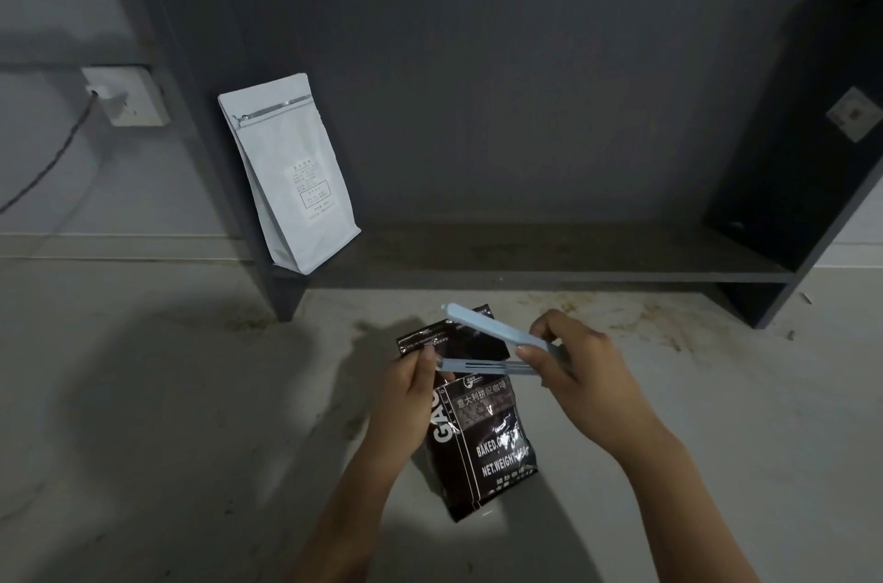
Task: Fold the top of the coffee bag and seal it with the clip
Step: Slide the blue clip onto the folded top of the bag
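We have the dark coffee bag (pixel 482 434) lying on the floor (pixel 191 415) in front of us, its top flap standing up behind the clip (pixel 497 343). Our left hand (pixel 406 384) pinches the bag's top left edge and touches the tip of the clip's lower arm. Our right hand (pixel 568 367) grips the clip at its hinge end, and the clip gapes wide, the upper arm raised over the flap and the lower arm lying across the bag's front.

The bag looks like glossy film: light, crinkly and probably slick, so the fold may spring back unless we pin it near the crease. The clip seems stiff plastic and light; we judge it best held near the hinge, then pressed shut at the free tips. A white bag (pixel 291 181) stands untouched on the low shelf (pixel 549 257).
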{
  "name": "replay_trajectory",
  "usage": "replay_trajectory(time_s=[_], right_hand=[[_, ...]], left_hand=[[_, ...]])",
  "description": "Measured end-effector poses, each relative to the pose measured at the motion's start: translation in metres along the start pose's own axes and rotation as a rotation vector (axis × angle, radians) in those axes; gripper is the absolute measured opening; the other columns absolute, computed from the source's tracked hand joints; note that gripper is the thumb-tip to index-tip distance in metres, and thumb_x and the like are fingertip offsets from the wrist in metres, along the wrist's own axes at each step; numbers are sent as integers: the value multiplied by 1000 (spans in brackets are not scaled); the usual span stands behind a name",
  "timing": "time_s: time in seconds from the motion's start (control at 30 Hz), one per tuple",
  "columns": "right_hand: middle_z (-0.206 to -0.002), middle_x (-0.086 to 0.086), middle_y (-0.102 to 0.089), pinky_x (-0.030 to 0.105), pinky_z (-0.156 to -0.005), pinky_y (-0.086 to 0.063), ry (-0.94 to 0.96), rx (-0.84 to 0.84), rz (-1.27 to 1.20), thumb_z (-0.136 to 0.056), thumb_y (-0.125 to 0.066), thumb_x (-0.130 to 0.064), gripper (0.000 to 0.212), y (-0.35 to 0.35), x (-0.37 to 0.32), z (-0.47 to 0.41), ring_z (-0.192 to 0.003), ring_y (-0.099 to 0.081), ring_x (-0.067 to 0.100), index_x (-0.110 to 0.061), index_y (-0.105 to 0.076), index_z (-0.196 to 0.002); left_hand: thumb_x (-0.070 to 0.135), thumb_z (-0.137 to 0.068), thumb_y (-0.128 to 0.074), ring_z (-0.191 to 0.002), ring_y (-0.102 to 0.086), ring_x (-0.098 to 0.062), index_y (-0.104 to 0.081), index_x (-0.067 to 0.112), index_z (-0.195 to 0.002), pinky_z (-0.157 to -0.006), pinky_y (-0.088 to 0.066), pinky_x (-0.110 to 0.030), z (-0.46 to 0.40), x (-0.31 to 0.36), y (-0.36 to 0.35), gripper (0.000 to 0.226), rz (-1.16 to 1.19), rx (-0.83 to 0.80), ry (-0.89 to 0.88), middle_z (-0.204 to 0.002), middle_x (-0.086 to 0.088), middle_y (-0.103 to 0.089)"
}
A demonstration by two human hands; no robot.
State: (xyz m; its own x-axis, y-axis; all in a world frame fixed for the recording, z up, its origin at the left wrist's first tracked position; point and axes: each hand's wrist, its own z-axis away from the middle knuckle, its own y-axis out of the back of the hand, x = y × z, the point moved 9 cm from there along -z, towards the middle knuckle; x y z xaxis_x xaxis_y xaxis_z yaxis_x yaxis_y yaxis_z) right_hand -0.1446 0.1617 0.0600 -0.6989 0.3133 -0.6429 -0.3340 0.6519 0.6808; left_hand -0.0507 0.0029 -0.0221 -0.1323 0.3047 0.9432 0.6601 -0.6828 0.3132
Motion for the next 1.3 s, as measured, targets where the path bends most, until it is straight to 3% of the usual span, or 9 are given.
replay_trajectory(time_s=[0.13, 0.3, 0.43, 0.53, 0.67, 0.8, 0.93, 1.1, 1.3], right_hand=[[-62, 4, -60, 15, -51, -45, -126, 11, -393, -86, -56, -20, 11, 8, 9, 1, -52, -56, 7, -18, -61, -76], [-73, 9, -61, 22, -65, -56, -184, 264, -746, -88, -48, -2, 14, 27, 29, 3, -64, -63, 14, -7, -60, -82], [-72, -6, -67, 22, -70, -57, -218, 395, -687, -89, -47, 0, 25, 31, 53, 7, -66, -67, 13, -18, -59, -75], [-79, 2, -63, 20, -72, -56, -251, 395, -676, -90, -45, -1, 25, 22, 66, 13, -70, -68, 14, -18, -57, -76], [-83, 1, -62, 19, -74, -55, -303, 363, -700, -90, -46, -5, 25, 9, 78, 18, -77, -69, 14, -20, -58, -74], [-85, 7, -62, 20, -78, -54, -268, 239, -743, -90, -46, -5, 22, -6, 71, 15, -84, -63, 20, -14, -58, -74], [-81, 1, -67, 36, -79, -56, -237, 136, -639, -87, -54, -16, 18, -17, 64, 14, -83, -63, 26, -23, -61, -73], [-79, 18, -57, 41, -61, -43, -217, 181, -616, -84, -59, -8, 11, -11, 58, 15, -69, -51, 32, -15, -50, -82], [-73, 15, -56, 46, -66, -45, -246, 134, -710, -82, -60, -2, 18, -15, 60, 13, -71, -51, 30, -16, -49, -83]], left_hand=[[33, -95, -34, -67, -68, -14, -61, 20, -65, -62, -51, -27, 3, -1, -1, 42, 125, 13, -13, -69, 1, -69], [43, -88, -49, -46, -48, -10, -57, 17, -55, -47, -37, -23, 8, 4, 1, 42, 113, 103, -53, -48, 5, -53], [17, -71, -76, -41, -35, -8, -37, 22, -46, -43, -28, -18, 17, 6, 4, 46, 21, 275, -107, -41, 6, -43], [23, -61, -79, -49, -41, -12, -32, 30, -60, -52, -39, -24, 21, 0, 6, 48, 46, 349, -114, -53, 5, -43], [17, -55, -86, -67, -66, -14, -32, 34, -85, -67, -53, -35, 15, -6, -1, 64, 150, 262, -44, -76, -1, -63], [-1, -55, -85, -66, -66, 1, -36, 29, -88, -70, -54, -29, 11, -6, -5, 65, 231, 206, 27, -85, 0, -65], [-4, -57, -83, -67, -67, 4, -39, 26, -92, -59, -54, -15, 10, -3, -10, 64, 254, 141, 44, -85, 3, -65], [-3, -56, -84, -76, -71, -9, -33, 19, -116, -74, -59, -34, 7, -7, -14, 81, 312, 67, 91, -88, -2, -68], [-4, -60, -81, -83, -64, -5, -27, 25, -129, -77, -55, -28, 10, -9, -25, 92, 341, -19, 150, -94, 4, -61]])
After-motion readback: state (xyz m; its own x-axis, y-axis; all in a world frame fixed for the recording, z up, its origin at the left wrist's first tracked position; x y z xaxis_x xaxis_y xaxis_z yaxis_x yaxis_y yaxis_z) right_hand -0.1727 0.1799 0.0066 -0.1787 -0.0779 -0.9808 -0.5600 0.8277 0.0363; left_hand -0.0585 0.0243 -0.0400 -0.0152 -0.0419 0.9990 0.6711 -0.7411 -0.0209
